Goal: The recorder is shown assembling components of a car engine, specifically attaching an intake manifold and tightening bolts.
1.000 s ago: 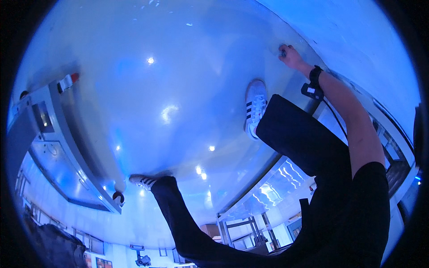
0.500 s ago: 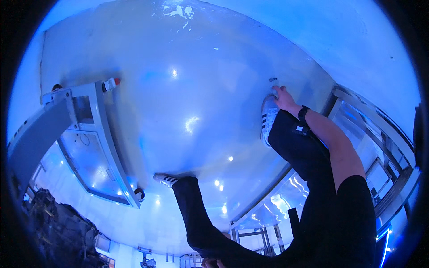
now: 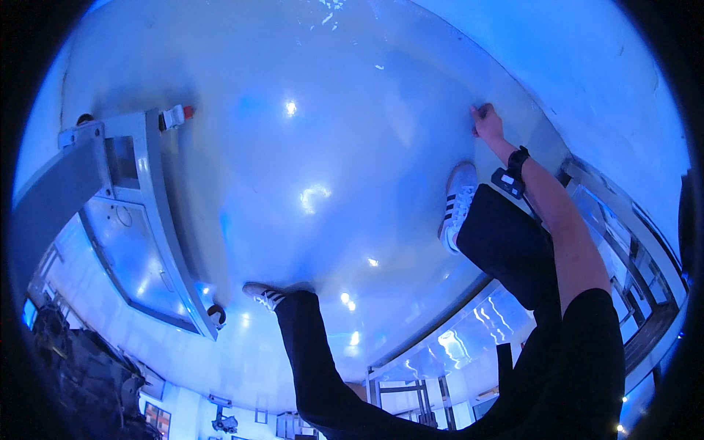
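While our right hand (image 3: 488, 122) curls low over the floor (image 3: 367, 147), beyond our right shoe (image 3: 459, 196) and near the wall (image 3: 587, 88), we can't tell what, if anything, it's pinching. Left hand's out of view.

A grey wheeled frame (image 3: 154, 194) stands at left.
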Tool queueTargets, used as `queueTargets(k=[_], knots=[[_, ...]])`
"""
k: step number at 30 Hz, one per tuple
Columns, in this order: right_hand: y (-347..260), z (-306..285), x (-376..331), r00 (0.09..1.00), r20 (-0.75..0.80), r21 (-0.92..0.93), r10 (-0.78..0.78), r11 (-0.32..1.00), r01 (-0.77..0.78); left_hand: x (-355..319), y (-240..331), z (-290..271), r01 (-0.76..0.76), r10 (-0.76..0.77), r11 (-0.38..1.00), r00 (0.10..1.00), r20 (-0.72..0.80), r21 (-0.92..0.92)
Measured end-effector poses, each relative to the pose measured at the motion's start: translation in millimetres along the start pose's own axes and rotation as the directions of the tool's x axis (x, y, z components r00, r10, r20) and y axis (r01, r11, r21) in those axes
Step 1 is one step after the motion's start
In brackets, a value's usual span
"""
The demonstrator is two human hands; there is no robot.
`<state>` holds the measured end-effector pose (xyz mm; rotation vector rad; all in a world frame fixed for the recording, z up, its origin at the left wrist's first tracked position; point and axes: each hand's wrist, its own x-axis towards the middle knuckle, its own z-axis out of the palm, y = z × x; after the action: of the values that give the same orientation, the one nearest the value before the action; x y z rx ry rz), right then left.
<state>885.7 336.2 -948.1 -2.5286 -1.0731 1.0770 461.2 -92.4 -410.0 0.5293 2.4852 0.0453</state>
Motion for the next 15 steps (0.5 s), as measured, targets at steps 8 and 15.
queueTargets(k=[8, 15], knots=[[42.9, 11.4, 6.0, 0.671, -0.482, -0.514, -0.563, 0.802, 0.303, -9.5, 2.4, -7.8, -0.015, 0.016, 0.999, 0.999, -0.035, 0.040], [13.1, 8.0, -16.5, 0.799, 0.363, -0.201, -0.479, 0.797, 0.569, -27.4, 6.8, -7.9, -0.068, 0.075, 0.995, 0.993, -0.094, 0.078]])
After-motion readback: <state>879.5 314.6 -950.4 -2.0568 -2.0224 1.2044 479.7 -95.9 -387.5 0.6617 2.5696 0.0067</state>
